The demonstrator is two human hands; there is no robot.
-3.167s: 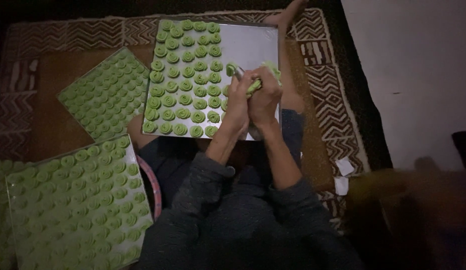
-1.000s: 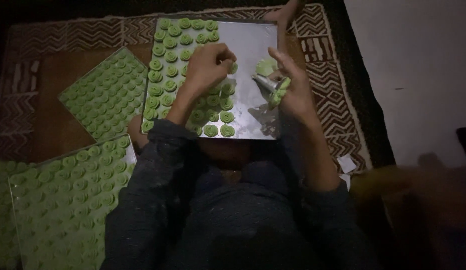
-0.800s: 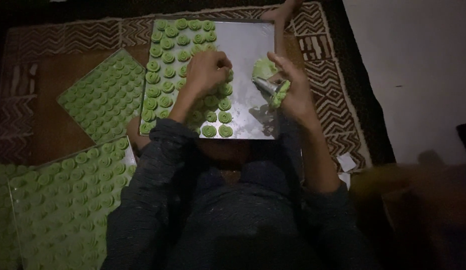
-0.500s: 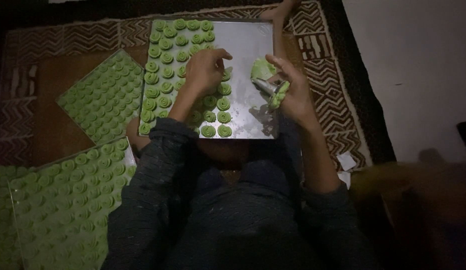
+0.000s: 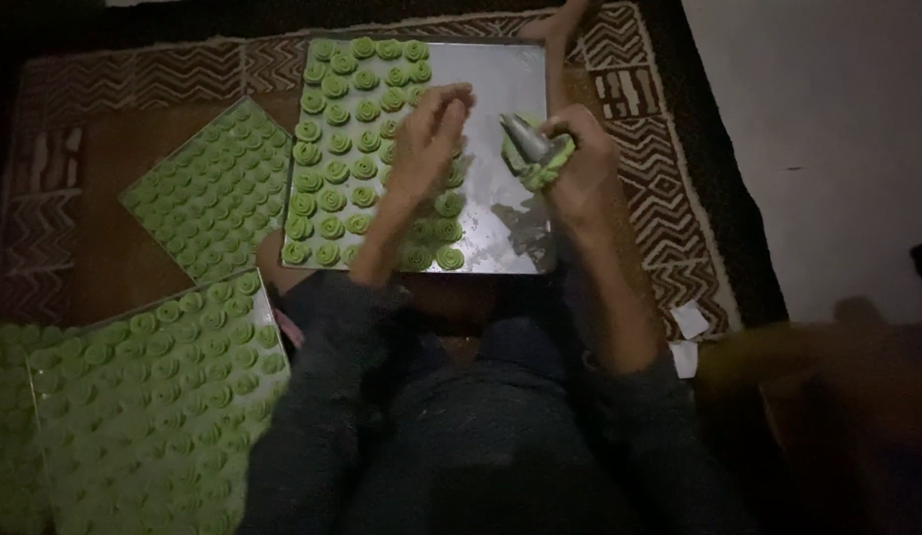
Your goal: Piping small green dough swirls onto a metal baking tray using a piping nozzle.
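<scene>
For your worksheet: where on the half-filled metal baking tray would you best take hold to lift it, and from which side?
Grip the baking tray by its bare right-hand rim, coming in from the right. That strip carries no green piped swirls, whereas they crowd the left edge. The right hand with the piping bag hovers there, so it probably must clear first.

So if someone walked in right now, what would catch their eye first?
Probably the rows of green rosette cookies filling the left part of the metal tray straight ahead on the patterned mat. Over its bare side, the right hand grips a piping bag of green dough, while the left hand hovers above the cookies. Two more full trays lie on the left.
</scene>
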